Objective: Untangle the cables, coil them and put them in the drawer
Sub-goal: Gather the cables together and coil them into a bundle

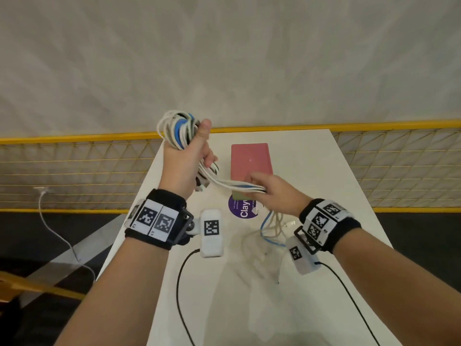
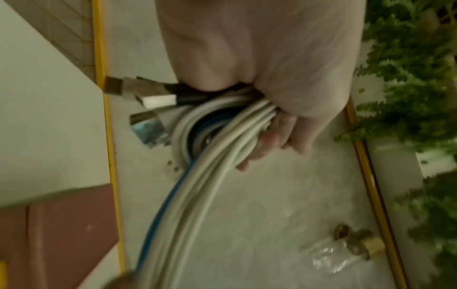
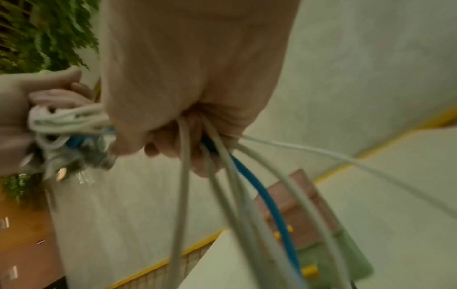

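Note:
My left hand (image 1: 189, 156) is raised above the table's far left corner and grips a coiled bundle of white and blue cables (image 1: 177, 129). In the left wrist view the bundle (image 2: 212, 156) runs through the fist, with several metal USB plugs (image 2: 148, 97) sticking out. The strands (image 1: 237, 186) stretch over to my right hand (image 1: 274, 196), which grips them. Their loose ends (image 1: 272, 228) hang down to the table. In the right wrist view white cables and a blue cable (image 3: 267, 197) fall from the fist. A pink drawer box (image 1: 250, 159) stands behind the hands.
The white table (image 1: 324, 245) carries a purple round sticker (image 1: 243, 208). A yellow mesh railing (image 1: 74, 168) runs behind and left of the table. Black wrist-camera leads (image 1: 179, 283) trail over the near table. A white cable (image 1: 59, 233) hangs off the railing at left.

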Demonstrator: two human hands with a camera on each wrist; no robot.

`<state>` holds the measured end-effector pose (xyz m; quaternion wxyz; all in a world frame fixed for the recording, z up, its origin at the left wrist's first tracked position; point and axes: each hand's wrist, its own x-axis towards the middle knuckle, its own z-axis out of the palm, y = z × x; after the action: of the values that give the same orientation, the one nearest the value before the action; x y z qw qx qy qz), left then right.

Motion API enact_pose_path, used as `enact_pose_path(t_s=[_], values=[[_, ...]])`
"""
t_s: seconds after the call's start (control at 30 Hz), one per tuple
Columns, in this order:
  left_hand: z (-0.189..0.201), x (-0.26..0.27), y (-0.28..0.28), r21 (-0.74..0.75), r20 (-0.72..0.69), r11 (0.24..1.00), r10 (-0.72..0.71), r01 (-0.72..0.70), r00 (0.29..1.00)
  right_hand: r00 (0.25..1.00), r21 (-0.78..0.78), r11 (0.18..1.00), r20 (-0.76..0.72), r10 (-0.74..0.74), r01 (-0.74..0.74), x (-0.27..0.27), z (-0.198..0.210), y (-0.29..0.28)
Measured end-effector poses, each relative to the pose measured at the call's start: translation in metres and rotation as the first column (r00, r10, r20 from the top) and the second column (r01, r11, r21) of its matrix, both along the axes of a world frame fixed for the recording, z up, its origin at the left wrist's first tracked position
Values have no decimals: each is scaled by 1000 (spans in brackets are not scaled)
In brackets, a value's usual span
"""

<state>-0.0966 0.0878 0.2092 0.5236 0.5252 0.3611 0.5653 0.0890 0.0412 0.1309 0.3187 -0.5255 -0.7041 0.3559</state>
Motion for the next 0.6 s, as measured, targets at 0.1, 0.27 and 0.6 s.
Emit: enact_pose_path(t_s=[0.1,0.27,0.6], values=[[-11,-2,-5,-61,-320,986,-167,156,933,985,-3,1000,173,18,-18,16,6,9],[-28,9,-14,-250,-500,943,-318,217,805,878,147,978,436,-198,148,11,11,17],[-59,21,-21,-283,-632,943,-322,177,705,940,172,960,225,-257,222,-1,11,21]])
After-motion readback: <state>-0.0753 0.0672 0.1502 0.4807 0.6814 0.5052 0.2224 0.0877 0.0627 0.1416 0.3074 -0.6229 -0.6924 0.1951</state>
